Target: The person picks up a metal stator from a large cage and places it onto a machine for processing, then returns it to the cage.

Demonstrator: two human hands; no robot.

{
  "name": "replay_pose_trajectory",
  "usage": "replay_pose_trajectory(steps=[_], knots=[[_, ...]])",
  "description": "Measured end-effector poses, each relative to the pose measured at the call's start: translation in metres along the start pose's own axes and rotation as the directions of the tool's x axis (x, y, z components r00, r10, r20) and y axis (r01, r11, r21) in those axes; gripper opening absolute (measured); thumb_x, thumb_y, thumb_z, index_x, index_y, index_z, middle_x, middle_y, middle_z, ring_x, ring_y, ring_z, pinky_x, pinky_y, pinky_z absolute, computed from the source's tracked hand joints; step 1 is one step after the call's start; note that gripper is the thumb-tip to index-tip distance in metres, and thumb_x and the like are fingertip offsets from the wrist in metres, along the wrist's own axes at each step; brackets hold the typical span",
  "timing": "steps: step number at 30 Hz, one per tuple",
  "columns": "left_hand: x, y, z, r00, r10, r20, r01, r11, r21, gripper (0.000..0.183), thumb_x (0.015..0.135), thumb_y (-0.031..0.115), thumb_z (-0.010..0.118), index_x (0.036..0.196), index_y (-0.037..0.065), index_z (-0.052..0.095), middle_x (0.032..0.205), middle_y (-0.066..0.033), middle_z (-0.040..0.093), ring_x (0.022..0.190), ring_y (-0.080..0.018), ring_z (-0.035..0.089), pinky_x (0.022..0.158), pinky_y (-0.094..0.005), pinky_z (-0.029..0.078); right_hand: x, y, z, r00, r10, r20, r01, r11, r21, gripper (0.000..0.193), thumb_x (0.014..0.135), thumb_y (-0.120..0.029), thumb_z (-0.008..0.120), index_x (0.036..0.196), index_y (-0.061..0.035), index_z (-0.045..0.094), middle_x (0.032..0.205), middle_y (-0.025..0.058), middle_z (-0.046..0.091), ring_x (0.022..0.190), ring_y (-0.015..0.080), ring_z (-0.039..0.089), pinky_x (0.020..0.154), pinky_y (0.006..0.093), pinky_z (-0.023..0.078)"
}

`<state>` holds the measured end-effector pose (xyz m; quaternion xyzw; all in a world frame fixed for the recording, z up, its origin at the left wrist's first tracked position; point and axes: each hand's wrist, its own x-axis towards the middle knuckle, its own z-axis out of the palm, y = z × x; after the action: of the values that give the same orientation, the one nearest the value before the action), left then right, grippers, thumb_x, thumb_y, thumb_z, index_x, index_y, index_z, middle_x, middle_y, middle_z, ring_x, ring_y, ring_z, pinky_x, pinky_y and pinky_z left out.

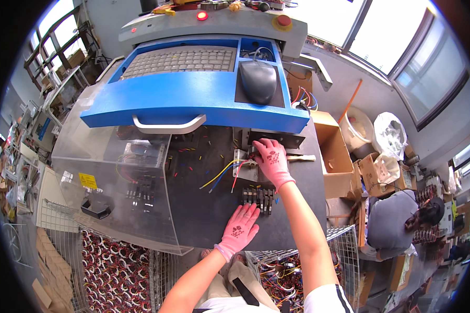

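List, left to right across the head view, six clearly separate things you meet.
Yellow warning label → silver drawer handle → pink-gloved left hand → pink-gloved right hand → open cardboard box → white plastic bag.

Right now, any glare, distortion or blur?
Head view: windows blown out white; pale sheen on the blue drawer; reflections haze the clear cover; edges bow toward the picture's rim; far-left clutter looks soft, the left hand and right hand clearer.
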<state>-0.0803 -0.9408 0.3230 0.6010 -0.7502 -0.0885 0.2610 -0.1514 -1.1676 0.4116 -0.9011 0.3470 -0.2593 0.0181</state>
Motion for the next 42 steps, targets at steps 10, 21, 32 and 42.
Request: replay_pose_trajectory(steps=[10, 21, 32, 42], knots=[[-0.056, 0.054, -0.089, 0.889, -0.247, 0.386, -0.065, -0.902, -0.428, 0.080, 0.088, 0.070, 0.037, 0.145, 0.014, 0.033, 0.142, -0.0101, 0.043, 0.130, -0.0301, 0.042, 0.110, -0.0569, 0.029, -0.150, -0.114, -0.088, 0.855, 0.164, 0.493, -0.497, 0.534, 0.684, 0.042, 0.085, -0.024, 0.064, 0.121, -0.0017, 0.060, 0.095, 0.0160, 0.060, 0.092, 0.0312, 0.057, 0.085, 0.0386, 0.046], [-0.192, 0.105, -0.097, 0.713, -0.420, 0.562, -0.086, -0.847, -0.524, 0.067, 0.093, 0.057, 0.041, 0.143, 0.011, 0.037, 0.138, -0.0139, 0.047, 0.126, -0.0391, 0.046, 0.100, -0.0669, 0.037, -0.196, -0.209, -0.064, 0.506, 0.038, 0.862, -0.762, -0.448, 0.467, 0.034, 0.094, -0.016, 0.060, 0.124, 0.0002, 0.057, 0.105, 0.0066, 0.066, 0.064, 0.0042, 0.051, 0.057, 0.0162, 0.043], [-0.383, 0.098, -0.163, 0.581, -0.674, 0.456, -0.520, -0.738, -0.430, 0.061, 0.095, 0.055, 0.038, 0.133, 0.008, 0.047, 0.130, -0.0123, 0.055, 0.118, -0.0312, 0.054, 0.099, -0.0642, 0.041, -0.231, -0.433, -0.049, 0.687, -0.329, 0.648, -0.555, 0.338, 0.760, 0.020, 0.086, -0.005, 0.062, 0.106, -0.0059, 0.063, 0.085, 0.0049, 0.065, 0.070, 0.0132, 0.059, 0.063, 0.0270, 0.049], [-0.567, 0.103, -0.217, 0.023, -0.942, 0.336, -0.671, -0.264, -0.693, 0.045, 0.093, 0.053, 0.044, 0.111, 0.015, 0.061, 0.108, -0.0047, 0.066, 0.097, -0.0225, 0.064, 0.087, -0.0448, 0.052, -0.271, -0.641, -0.020, -0.100, -0.837, 0.538, -0.020, 0.543, 0.840, 0.029, 0.084, -0.031, 0.068, 0.090, -0.0031, 0.067, 0.085, 0.0123, 0.062, 0.081, 0.0294, 0.062, 0.071, 0.0364, 0.049]])
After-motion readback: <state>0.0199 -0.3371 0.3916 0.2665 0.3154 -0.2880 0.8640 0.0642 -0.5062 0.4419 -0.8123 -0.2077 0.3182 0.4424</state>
